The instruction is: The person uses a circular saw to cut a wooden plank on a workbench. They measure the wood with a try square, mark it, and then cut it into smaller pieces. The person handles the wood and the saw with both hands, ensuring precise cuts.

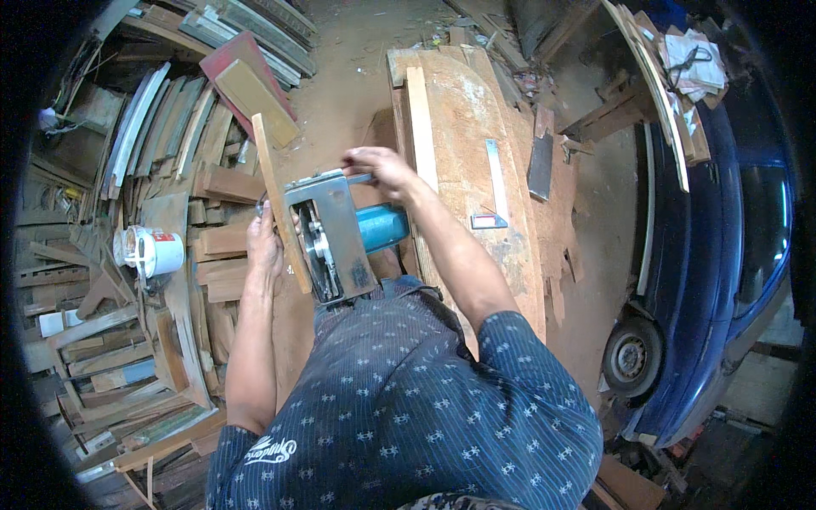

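Note:
A circular saw [350, 242] with a teal motor housing is tipped up against my waist, its metal base plate and blade slot facing left. My right hand [384, 172] is at the saw's far end, fingers bent round the handle area; the exact grip is partly hidden. My left hand [265, 246] is closed on a narrow wooden strip [279, 200], which stands beside the base plate. Some left fingers are hidden behind the strip. Whether the strip touches the plate, I cannot tell.
To the right is a wooden workbench [467, 102] bearing a long pale batten [421, 127] and a try square [495, 187]. Stacked timber [229, 242] and a white bucket [157, 252] stand left. A blue vehicle [688, 255] is parked at far right.

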{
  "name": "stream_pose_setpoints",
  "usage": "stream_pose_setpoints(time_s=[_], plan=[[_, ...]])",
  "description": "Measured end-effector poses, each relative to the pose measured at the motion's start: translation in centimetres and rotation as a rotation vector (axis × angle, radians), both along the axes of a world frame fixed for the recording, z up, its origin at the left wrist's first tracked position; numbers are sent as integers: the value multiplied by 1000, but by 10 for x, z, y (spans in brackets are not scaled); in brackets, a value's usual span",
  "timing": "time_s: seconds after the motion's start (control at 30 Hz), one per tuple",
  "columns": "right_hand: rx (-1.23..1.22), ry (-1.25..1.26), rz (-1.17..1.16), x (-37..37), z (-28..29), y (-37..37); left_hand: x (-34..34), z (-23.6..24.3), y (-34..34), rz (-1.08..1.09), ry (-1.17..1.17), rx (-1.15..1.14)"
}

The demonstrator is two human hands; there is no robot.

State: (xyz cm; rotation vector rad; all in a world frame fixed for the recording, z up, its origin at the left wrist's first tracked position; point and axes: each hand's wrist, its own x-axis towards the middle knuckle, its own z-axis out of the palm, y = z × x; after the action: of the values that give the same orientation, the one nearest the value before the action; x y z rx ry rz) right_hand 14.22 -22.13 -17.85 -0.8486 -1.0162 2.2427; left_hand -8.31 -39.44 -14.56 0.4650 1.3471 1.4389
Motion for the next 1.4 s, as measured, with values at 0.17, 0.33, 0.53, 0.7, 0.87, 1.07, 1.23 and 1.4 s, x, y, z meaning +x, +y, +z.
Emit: stream_pose_setpoints(time_s=[0.17, 0.33, 0.53, 0.7, 0.87, 1.07, 1.23, 1.4], plan=[[-222, 394, 298, -6, -19, 18, -4, -6, -10, 47, 9, 0], [-356, 316, 350, -22, -45, 19, -7, -11, -17, 77, -17, -5], [-297, 194, 601, -34, -30, 10, -4, -18, -21, 106, -37, 9], [-211, 180, 629, -48, -24, 9, -5, -19, -23, 134, -30, -54], [-264, 128, 554, -38, 2, -1, 1, -15, -25, 121, -28, -38], [-260, 220, 458, -38, -23, 2, -7, -18, -23, 95, -16, -69], [-215, 330, 478, -32, -36, 4, -2, -12, -20, 73, -50, -31], [-189, 316, 460, -24, -31, 0, 0, -11, -17, 71, -38, -22]])
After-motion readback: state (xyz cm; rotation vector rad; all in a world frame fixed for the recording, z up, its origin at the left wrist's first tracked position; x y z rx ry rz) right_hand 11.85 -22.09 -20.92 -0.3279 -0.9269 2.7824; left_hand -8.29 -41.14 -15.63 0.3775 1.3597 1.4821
